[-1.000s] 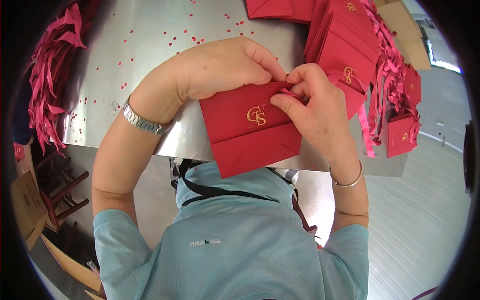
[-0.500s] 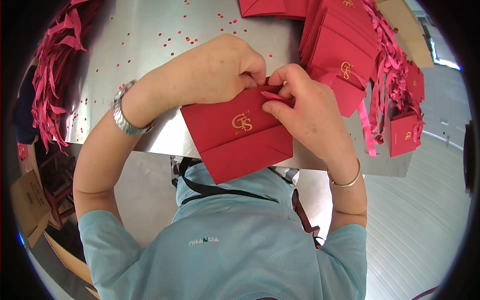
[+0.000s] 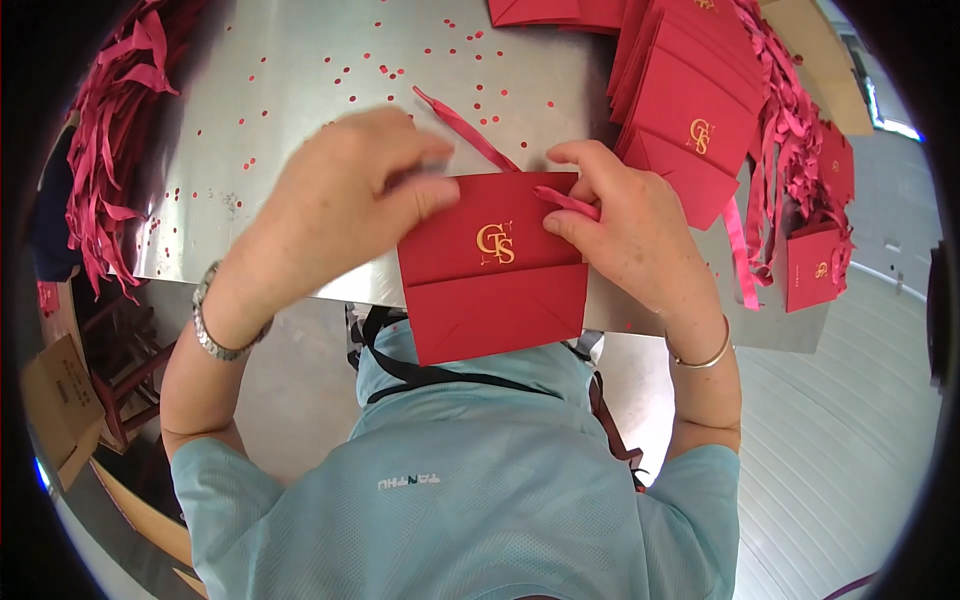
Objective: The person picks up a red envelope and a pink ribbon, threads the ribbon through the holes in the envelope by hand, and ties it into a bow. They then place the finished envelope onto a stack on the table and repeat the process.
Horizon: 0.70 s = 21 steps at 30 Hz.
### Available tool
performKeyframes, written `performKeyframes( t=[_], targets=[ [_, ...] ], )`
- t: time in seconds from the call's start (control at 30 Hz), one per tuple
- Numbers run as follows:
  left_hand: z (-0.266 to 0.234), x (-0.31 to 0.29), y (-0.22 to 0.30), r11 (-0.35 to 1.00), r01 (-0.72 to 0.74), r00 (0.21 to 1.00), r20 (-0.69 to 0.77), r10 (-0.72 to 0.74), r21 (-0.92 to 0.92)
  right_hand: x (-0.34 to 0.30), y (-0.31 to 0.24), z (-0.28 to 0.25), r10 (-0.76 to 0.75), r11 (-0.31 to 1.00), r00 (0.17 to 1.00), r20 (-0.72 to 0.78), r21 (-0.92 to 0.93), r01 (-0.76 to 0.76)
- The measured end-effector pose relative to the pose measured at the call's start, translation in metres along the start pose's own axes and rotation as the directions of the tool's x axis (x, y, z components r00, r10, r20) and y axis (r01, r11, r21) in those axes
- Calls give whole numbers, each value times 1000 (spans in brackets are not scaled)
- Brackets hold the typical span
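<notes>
A: Position of the work piece?
B: The red paper bag [image 3: 495, 318] is between the hands at the near edge of the steel table [image 3: 290, 190], front panel facing up, near part reaching past that edge in view.
A: State of the fingers?
B: Right hand [image 3: 640, 225]: thumb over the front panel, appearing to grip the bag's far right corner, a short ribbon end [image 3: 566, 201] beside the thumb. Left hand [image 3: 375, 190]: blurred, thumb and forefinger parted, nothing visible between them. Its thumb overlaps the far left corner; contact cannot be told.
A: The governing relation?
B: The long ribbon [image 3: 467, 130] runs from the bag's far edge, away and to the left, its long axis slanting across the tabletop. Its free tip lies beyond the left fingers. The left hand is nearer; the ribbon's middle lies just beside its forefinger, apparently ungrasped.
</notes>
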<state>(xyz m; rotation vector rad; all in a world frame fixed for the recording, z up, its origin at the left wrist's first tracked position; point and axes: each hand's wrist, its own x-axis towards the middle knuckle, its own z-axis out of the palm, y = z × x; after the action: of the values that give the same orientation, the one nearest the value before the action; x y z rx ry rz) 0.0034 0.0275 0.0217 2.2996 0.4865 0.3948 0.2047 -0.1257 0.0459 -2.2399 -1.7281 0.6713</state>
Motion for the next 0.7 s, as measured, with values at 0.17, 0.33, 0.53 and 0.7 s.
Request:
performKeyframes(
  t=[0.17,0.33,0.53,0.7],
  targets=[
    [15,-8,-1,996,88,996,-6,-88,-2,-26,21,-8,24,945,998,-55,328,-5],
    [14,-8,5,978,188,982,-2,-189,-92,-81,75,-19,213,842,911,-352,539,11],
    [15,-14,4,970,232,973,-7,-233,-75,-121,101,-16,246,924,910,-332,363,-118],
    [15,-14,5,969,240,970,-11,-241,-63,-112,104,-2,134,991,912,-387,43,-127]
  ],
)
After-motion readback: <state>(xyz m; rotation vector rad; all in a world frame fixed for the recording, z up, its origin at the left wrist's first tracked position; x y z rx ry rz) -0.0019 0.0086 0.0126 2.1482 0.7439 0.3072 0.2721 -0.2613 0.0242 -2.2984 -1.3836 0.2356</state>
